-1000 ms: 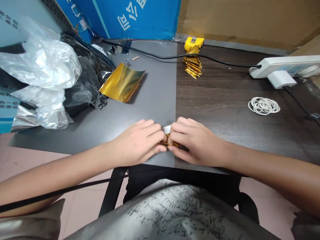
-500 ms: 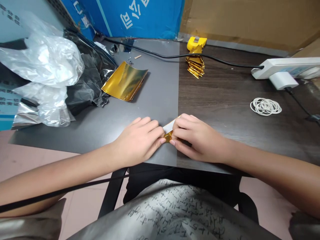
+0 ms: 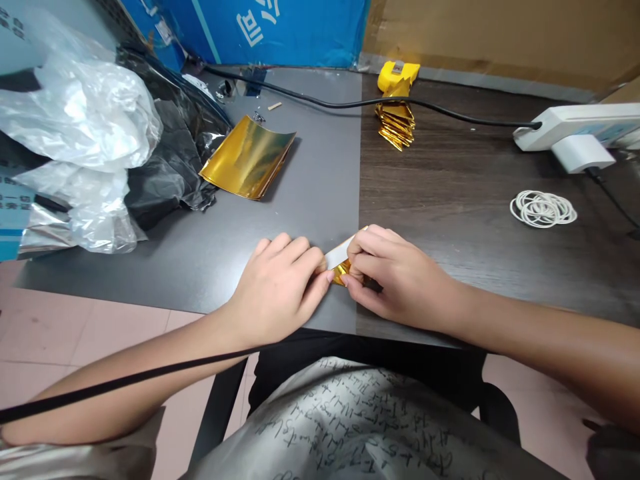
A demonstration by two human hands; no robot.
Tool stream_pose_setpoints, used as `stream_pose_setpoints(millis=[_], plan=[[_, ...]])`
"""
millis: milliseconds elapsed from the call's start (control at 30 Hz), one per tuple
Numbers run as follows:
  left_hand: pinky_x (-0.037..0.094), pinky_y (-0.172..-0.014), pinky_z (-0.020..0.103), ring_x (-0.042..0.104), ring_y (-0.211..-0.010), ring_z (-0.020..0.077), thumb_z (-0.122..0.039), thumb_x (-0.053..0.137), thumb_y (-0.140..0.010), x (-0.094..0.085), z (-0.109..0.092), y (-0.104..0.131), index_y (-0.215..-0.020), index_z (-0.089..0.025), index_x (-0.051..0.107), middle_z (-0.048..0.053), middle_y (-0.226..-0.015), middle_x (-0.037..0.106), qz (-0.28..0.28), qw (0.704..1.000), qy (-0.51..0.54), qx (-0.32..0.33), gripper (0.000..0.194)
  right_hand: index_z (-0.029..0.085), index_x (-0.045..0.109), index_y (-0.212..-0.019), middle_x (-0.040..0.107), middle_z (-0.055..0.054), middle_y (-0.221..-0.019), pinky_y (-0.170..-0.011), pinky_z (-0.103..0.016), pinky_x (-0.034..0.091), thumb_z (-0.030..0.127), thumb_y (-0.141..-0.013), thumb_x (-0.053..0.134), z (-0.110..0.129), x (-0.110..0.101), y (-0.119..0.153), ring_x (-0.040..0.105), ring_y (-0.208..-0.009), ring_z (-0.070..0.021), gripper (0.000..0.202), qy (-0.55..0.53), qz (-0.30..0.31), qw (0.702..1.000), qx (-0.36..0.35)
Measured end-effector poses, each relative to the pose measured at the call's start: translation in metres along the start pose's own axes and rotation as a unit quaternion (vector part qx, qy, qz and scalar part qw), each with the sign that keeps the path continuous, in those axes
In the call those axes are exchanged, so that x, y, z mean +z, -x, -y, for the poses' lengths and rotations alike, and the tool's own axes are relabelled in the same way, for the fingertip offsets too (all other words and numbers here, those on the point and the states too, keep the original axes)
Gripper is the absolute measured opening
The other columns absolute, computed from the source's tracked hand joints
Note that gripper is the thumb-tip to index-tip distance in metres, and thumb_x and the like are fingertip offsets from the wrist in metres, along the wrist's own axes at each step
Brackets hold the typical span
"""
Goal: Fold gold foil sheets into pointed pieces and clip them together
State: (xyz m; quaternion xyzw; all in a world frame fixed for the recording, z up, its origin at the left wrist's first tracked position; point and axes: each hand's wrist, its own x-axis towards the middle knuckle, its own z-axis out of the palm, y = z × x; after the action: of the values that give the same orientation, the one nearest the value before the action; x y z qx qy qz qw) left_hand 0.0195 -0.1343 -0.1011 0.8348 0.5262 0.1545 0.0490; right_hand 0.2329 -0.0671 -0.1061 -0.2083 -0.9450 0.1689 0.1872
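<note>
Near the table's front edge, my left hand (image 3: 283, 283) and my right hand (image 3: 395, 273) pinch a small folded sheet of gold foil paper (image 3: 341, 272) between them. Its white back shows as a strip above the gold side. Both thumbs press at the lower gold edge, and curled fingers cover the two ends. Up and left of my hands lies a stack of gold foil paper (image 3: 250, 160), its sheets slightly curled. A bundle of folded gold strips (image 3: 397, 123) rests at the back, against a yellow tape measure (image 3: 399, 73).
A black cable (image 3: 320, 102) crosses the table's back to a white power strip (image 3: 560, 120) holding a plug (image 3: 583, 153). Looped white rubber bands (image 3: 543, 209) lie at right. Clear plastic bags (image 3: 100, 120) and a black bag (image 3: 170, 147) crowd the left. Cardboard boxes (image 3: 500, 40) stand behind.
My left thumb has slid up slightly along the foil paper, showing more gold between the thumbs. Both hands keep hold of it. The whole view has shifted a little.
</note>
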Motion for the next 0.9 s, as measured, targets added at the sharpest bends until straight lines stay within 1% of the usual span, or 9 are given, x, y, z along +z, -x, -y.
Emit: stream_pose_setpoints(millis=[100, 300, 433, 667, 900], plan=[[0.028, -0.068, 0.038, 0.044, -0.078, 0.0215, -0.033, 0.049, -0.103, 0.0018, -0.0033, 0.0018, -0.084, -0.019, 0.058, 0.003, -0.082, 0.059, -0.013, 1.0, -0.002, -0.021, 0.026, 0.016, 0.05, -0.069, 0.054, -0.007, -0.085, -0.074, -0.035, 0.038, 0.018, -0.097, 0.052, 0.0002, 0.0019, 0.0001, 0.048, -0.082, -0.0186, 0.028, 0.018, -0.005, 1.0, -0.002], [0.028, -0.068, 0.039, 0.043, -0.077, 0.0216, -0.033, 0.05, -0.102, 0.0032, -0.0062, 0.0039, -0.083, -0.019, 0.057, 0.003, -0.082, 0.059, -0.02, 0.999, -0.012, -0.046, 0.025, 0.016, 0.05, -0.068, 0.054, -0.007, -0.084, -0.07, -0.035, 0.038, 0.015, -0.095, 0.052, 0.0018, 0.0045, -0.0011, 0.046, -0.08, -0.0185, 0.027, 0.056, -0.017, 0.998, -0.01], [0.028, -0.069, 0.039, 0.044, -0.078, 0.0216, -0.033, 0.048, -0.103, 0.004, -0.0069, 0.0033, -0.084, -0.019, 0.059, 0.003, -0.083, 0.059, -0.017, 0.998, -0.015, -0.055, 0.026, 0.016, 0.051, -0.071, 0.054, -0.008, -0.084, -0.069, -0.036, 0.038, 0.015, -0.095, 0.051, 0.0025, 0.006, -0.0012, 0.045, -0.079, -0.0191, 0.024, 0.074, -0.025, 0.997, -0.014], [0.026, -0.069, 0.038, 0.043, -0.079, 0.0215, -0.031, 0.05, -0.102, 0.0033, -0.009, 0.0023, -0.082, -0.02, 0.058, 0.003, -0.082, 0.06, -0.011, 0.997, 0.015, -0.07, 0.024, 0.017, 0.052, -0.073, 0.055, -0.009, -0.085, -0.069, -0.036, 0.037, 0.015, -0.097, 0.048, 0.0031, 0.0062, -0.0016, 0.044, -0.079, -0.0197, 0.024, 0.085, -0.009, 0.996, -0.009], [0.026, -0.069, 0.038, 0.044, -0.08, 0.0209, -0.031, 0.051, -0.102, 0.0032, -0.0084, 0.0012, -0.082, -0.019, 0.058, 0.003, -0.083, 0.061, -0.003, 0.996, 0.035, -0.081, 0.024, 0.018, 0.048, -0.071, 0.054, -0.008, -0.084, -0.068, -0.035, 0.036, 0.014, -0.095, 0.049, 0.0043, 0.0061, -0.0017, 0.043, -0.078, -0.0192, 0.025, 0.08, -0.011, 0.997, -0.001]])
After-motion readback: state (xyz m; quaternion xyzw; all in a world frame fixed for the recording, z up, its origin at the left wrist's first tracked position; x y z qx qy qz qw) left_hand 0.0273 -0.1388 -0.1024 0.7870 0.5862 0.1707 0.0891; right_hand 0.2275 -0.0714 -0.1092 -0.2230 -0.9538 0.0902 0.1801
